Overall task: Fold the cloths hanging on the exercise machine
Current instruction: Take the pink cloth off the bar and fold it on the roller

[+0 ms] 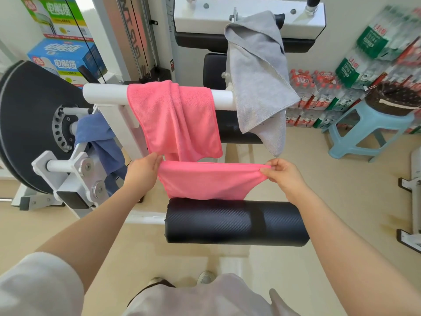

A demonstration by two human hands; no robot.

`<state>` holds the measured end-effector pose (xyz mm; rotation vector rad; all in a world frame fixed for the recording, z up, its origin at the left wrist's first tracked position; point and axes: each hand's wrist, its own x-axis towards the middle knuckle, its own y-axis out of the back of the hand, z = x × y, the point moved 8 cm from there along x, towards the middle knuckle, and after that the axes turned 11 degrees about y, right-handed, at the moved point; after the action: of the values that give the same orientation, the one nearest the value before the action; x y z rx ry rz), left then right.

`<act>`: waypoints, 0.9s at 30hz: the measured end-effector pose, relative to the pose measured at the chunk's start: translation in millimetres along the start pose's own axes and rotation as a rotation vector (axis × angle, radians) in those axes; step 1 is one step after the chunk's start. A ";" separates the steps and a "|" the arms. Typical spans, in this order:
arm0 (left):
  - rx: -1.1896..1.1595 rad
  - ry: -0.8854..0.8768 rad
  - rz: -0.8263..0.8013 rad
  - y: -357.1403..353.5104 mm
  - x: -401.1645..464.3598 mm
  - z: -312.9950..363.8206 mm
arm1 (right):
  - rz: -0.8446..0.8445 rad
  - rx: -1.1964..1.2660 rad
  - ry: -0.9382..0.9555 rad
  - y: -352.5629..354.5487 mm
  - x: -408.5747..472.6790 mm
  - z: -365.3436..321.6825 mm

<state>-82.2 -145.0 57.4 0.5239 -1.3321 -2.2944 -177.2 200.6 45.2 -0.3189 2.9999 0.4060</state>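
Roughly one cloth in. Left hand (142, 174) and right hand (282, 176) each pinch an end of a pink cloth (209, 183), stretched flat between them just above the black roller pad (237, 222), already doubled by the look of it. Left to do: second pink cloth (175, 117) draped on the white bar (104, 93), grey cloth (257, 80) hanging from the upper frame, blue cloth (98, 133) bunched by the weight disc (25, 115). No finished folds visible anywhere.
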 end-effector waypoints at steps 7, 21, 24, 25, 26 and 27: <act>-0.141 0.122 0.015 -1.9 7.5 11.6 | -0.011 -0.361 0.118 2.1 18.3 -8.3; -0.366 0.181 -0.279 -35.3 -33.0 -2.4 | 0.068 -0.280 0.000 7.2 -37.6 30.6; -0.239 0.134 -0.343 -46.8 -58.0 -18.6 | 0.067 -0.271 -0.038 0.1 -68.2 46.0; -0.228 0.127 -0.359 -49.8 -65.6 -24.8 | 0.071 -0.263 -0.054 -2.7 -78.9 52.6; -0.220 0.121 -0.374 -53.0 -72.9 -31.2 | 0.074 -0.259 -0.070 -5.0 -89.8 59.6; -0.208 0.114 -0.390 -56.8 -79.4 -37.1 | 0.078 -0.256 -0.089 -6.8 -100.0 67.6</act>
<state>-6.7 -103.3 -1.6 0.8924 -0.9890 -2.6268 -73.8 232.0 -9.0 -0.1967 2.8811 0.7925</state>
